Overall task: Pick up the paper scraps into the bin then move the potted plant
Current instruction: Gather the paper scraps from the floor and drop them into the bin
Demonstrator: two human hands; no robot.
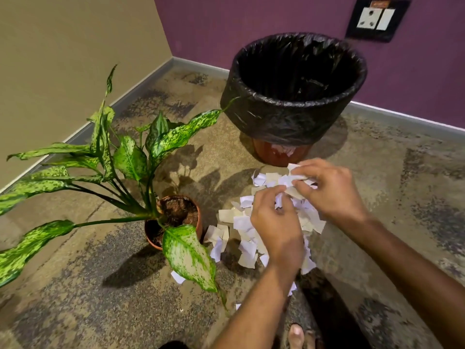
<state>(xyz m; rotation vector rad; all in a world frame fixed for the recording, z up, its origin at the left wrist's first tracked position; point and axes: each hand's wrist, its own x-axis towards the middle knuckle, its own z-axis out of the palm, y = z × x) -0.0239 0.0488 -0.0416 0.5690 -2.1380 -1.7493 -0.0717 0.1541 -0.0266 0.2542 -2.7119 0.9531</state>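
A heap of white paper scraps (245, 238) lies on the carpet in front of the bin (289, 122), a round bin lined with a black bag. My left hand (275, 222) hovers over the heap with its fingers pinched on a few scraps. My right hand (329, 190) is just beyond it, fingers closed on a bunch of scraps at the heap's far end. The potted plant (176, 217), with long speckled green leaves in a terracotta pot, stands left of the heap. One leaf tip touches the bin's side.
The beige wall (63, 59) and purple wall (226, 26) meet in a corner behind the bin. A wall socket (377, 20) sits at upper right. Stray scraps (178, 277) lie near the plant's front leaf. My foot (298, 335) shows at the bottom edge.
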